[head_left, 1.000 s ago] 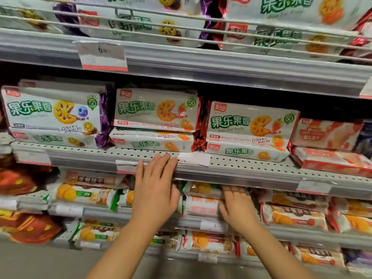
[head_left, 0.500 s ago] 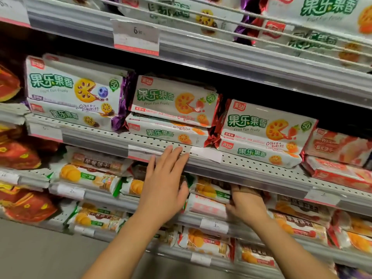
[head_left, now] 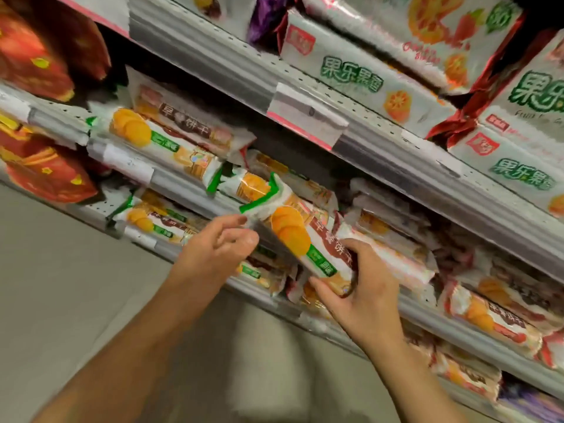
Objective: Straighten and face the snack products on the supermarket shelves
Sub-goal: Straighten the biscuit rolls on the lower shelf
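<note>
Biscuit pack (head_left: 300, 239) sits mid-frame, tilted off its shelf (head_left: 189, 190); right hand (head_left: 363, 296) grips its lower end, left hand (head_left: 219, 251) pinches its upper corner. Level it, label outward, before sliding back.

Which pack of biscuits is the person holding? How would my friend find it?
Look at the metal shelf under the green-lettered boxes. Just below it, the right hand grips one long biscuit pack, and the left hand pinches its top end. Unlike the packs lying flat around it, this one is pulled out and tilted.
</note>
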A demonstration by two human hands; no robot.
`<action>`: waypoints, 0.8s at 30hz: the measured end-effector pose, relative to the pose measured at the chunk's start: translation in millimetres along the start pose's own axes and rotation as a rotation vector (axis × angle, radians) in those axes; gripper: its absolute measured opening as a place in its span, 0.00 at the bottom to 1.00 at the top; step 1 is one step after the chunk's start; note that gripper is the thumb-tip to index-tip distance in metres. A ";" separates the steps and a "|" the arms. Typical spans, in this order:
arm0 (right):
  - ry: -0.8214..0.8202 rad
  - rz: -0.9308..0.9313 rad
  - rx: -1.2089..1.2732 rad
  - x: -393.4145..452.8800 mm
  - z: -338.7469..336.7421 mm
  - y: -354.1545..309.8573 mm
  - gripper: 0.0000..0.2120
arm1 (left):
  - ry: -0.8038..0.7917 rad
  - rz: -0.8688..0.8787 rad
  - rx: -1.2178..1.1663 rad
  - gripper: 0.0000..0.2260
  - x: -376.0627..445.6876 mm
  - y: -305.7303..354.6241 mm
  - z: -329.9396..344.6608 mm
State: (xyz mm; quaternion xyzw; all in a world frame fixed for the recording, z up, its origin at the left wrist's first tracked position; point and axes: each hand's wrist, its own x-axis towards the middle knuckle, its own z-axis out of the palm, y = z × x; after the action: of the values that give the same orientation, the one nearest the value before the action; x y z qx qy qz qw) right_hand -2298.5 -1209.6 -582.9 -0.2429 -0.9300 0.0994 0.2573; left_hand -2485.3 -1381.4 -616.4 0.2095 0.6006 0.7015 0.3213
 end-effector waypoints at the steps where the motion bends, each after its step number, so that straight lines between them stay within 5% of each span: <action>1: 0.015 -0.009 0.039 3.8 8.3 -10.0 0.31 | -0.009 -0.028 -0.064 0.28 3.2 2.9 1.5; 10: 0.036 -0.247 -0.019 24.5 58.9 -59.6 0.31 | -0.144 -0.072 -0.432 0.30 5.7 -9.6 -0.8; 19: -0.198 -0.233 0.155 54.9 72.2 -98.1 0.25 | 0.244 -0.112 -0.462 0.28 18.6 10.1 -34.0; 24: 0.019 -0.339 0.103 99.3 73.8 -115.2 0.24 | 0.333 0.008 -0.380 0.23 21.8 18.1 -40.3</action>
State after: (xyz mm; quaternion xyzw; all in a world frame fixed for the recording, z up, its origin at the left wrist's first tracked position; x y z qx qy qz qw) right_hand -2457.9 -1263.4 -567.0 -0.0702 -0.9487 0.1000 0.2915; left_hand -2531.6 -1396.0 -608.4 0.0293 0.5016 0.8280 0.2489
